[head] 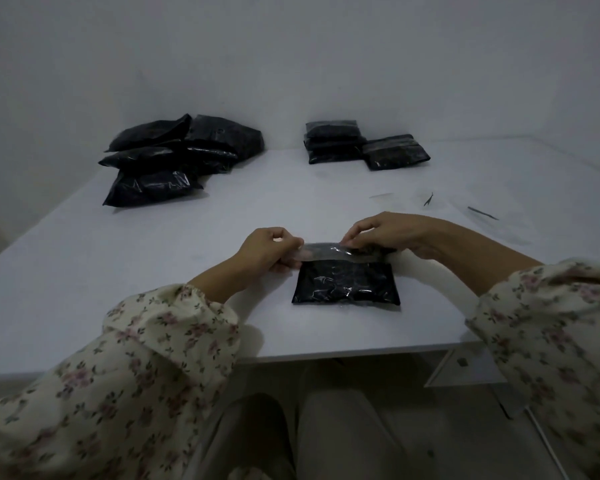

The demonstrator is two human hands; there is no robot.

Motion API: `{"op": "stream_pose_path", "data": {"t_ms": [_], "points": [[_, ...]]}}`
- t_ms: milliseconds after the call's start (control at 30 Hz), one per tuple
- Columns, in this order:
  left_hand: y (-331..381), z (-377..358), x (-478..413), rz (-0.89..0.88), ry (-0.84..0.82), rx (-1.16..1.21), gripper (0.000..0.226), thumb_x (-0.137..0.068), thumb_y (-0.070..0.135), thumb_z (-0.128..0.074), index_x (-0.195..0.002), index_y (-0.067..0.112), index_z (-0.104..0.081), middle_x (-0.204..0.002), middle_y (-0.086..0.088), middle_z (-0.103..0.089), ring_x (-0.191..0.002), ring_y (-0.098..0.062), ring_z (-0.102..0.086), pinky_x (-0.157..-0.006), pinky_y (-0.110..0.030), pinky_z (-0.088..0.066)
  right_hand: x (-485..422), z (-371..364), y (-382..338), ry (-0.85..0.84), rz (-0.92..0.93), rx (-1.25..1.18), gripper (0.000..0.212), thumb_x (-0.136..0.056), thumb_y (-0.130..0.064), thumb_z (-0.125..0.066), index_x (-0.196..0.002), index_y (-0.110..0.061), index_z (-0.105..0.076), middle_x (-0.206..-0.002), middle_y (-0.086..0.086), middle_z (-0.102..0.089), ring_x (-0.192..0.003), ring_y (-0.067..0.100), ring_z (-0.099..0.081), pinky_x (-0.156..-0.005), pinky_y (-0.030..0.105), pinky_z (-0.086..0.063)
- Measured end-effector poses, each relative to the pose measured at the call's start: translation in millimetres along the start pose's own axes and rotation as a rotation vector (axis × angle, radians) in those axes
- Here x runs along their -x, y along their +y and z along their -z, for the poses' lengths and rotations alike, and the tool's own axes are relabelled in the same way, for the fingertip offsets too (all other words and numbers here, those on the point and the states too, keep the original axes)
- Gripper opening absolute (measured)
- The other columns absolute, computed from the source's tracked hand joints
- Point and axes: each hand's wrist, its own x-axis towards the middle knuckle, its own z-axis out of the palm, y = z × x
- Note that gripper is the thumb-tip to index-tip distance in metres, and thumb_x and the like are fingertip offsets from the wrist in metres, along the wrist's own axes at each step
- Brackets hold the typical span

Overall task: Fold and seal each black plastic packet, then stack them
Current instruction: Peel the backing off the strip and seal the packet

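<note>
White table (118, 258), packet (346, 284) lies flat near the front edge, long axis L-R, flap (343, 252) on the far side. Left hand (271, 251) pinches flap's left end, right hand (388, 233) pinches its right part; both equally near imo.

Both hands, left hand (269, 249) and right hand (387, 233), pinch the packet's (346, 284) folded far edge on the white table (84, 271).

The packet (346, 284) has its far corners hidden under the left grip (269, 249) and right grip (385, 233). A thin dark sliver (483, 213) and a smaller scrap (428, 199) near the desk's (84, 271) right edge are too small to identify.
</note>
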Motion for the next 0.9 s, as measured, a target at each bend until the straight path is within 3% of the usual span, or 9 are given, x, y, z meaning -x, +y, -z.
{"op": "stream_pose_path", "data": {"t_ms": [100, 233, 333, 500, 633, 800, 900], "points": [[1, -1, 3, -0.011, 0.014, -0.011, 0.020, -0.092, 0.016, -0.061, -0.076, 0.006, -0.053, -0.062, -0.006, -0.062, -0.049, -0.008, -0.063, -0.047, -0.016, -0.047, -8, -8, -8, 0.036, 0.039, 0.040, 0.019, -0.085, -0.034, -0.070, -0.088, -0.016, -0.068, -0.088, -0.004, -0.061, -0.080, 0.009, -0.051, -0.065, 0.020, -0.038], [2, 1, 0, 0.029, -0.003, 0.010, 0.025, -0.089, 0.023, -0.065, -0.071, 0.011, -0.053, -0.061, -0.001, -0.062, -0.065, -0.018, -0.069, -0.057, -0.019, -0.051, -14, -16, -9, 0.069, 0.070, 0.035, 0.016, -0.084, -0.027, -0.072, -0.079, -0.014, -0.063, -0.079, -0.003, -0.058, -0.075, 0.010, -0.051, -0.064, 0.022, -0.040], [4, 1, 2, 0.038, -0.021, 0.010, 0.028, -0.087, 0.024, -0.068, -0.067, 0.011, -0.053, -0.055, 0.003, -0.063, -0.064, -0.016, -0.069, -0.053, -0.016, -0.050, -14, -15, -5, 0.091, 0.080, 0.009, 0.018, -0.080, -0.027, -0.075, -0.075, -0.014, -0.064, -0.080, -0.003, -0.059, -0.080, 0.011, -0.052, -0.071, 0.024, -0.042], [4, 2, 3, 0.061, -0.005, 0.030, 0.028, -0.085, 0.021, -0.070, -0.065, 0.012, -0.053, -0.070, -0.007, -0.068, -0.062, -0.014, -0.070, -0.046, -0.015, -0.046, -11, -15, -3, 0.110, 0.168, 0.004, 0.020, -0.079, -0.025, -0.076, -0.083, -0.009, -0.065, -0.077, -0.001, -0.060, -0.074, 0.012, -0.054, -0.067, 0.022, -0.043], [3, 3, 3, 0.069, -0.020, 0.039, 0.028, -0.084, 0.022, -0.071, -0.063, 0.014, -0.055, -0.081, -0.008, -0.074, -0.064, -0.014, -0.069, -0.056, -0.019, -0.049, -11, -15, 3, 0.087, 0.135, -0.007, 0.035, -0.076, -0.027, -0.079, -0.100, -0.015, -0.056, -0.090, 0.009, -0.059, -0.080, 0.019, -0.054, -0.070, 0.030, -0.041], [5, 5, 6, 0.077, -0.035, -0.027, 0.028, -0.083, 0.025, -0.072, -0.061, 0.013, -0.061, -0.057, 0.000, -0.068, -0.048, -0.005, -0.061, -0.045, -0.012, -0.044, -7, -10, -3, 0.040, 0.128, -0.007, 0.028, -0.080, -0.024, -0.075, -0.104, -0.013, -0.068, -0.093, 0.005, -0.065, -0.083, 0.012, -0.058, -0.067, 0.018, -0.042], [3, 10, 7, 0.059, -0.051, -0.041, 0.029, -0.082, 0.029, -0.072, -0.062, 0.010, -0.062, -0.059, -0.002, -0.068, -0.053, -0.007, -0.063, -0.049, -0.013, -0.047, -4, -4, -5, 0.033, 0.134, -0.035, 0.026, -0.080, -0.020, -0.075, -0.105, -0.011, -0.072, -0.090, -0.002, -0.069, -0.080, 0.005, -0.060, -0.066, 0.013, -0.043]]}}
